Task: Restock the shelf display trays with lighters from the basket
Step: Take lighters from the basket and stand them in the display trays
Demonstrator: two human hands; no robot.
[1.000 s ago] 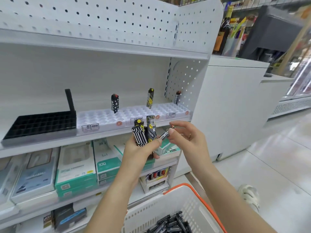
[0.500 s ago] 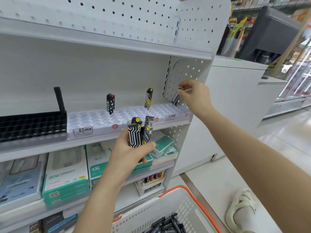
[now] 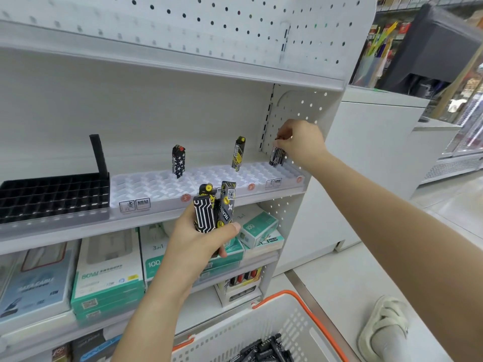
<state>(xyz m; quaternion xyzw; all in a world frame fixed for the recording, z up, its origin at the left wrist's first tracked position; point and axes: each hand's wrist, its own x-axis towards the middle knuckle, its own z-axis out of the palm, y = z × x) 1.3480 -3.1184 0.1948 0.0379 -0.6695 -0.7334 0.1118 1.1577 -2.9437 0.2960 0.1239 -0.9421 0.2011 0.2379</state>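
Teal box (image 3: 257, 227) reads "100" — white box (image 3: 109, 276) "60W".

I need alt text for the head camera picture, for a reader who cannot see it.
A person's right hand pinches a lighter at the right end of the white trays on a shop shelf, while the left hand holds a few more lighters. Two lighters stand upright in the trays, and a basket with more lighters sits below.

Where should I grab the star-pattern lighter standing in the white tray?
Pinch the star-pattern lighter by its upper body with one hand, coming from above. It stands upright with its base sunk in the white tray, so only the top part is exposed.
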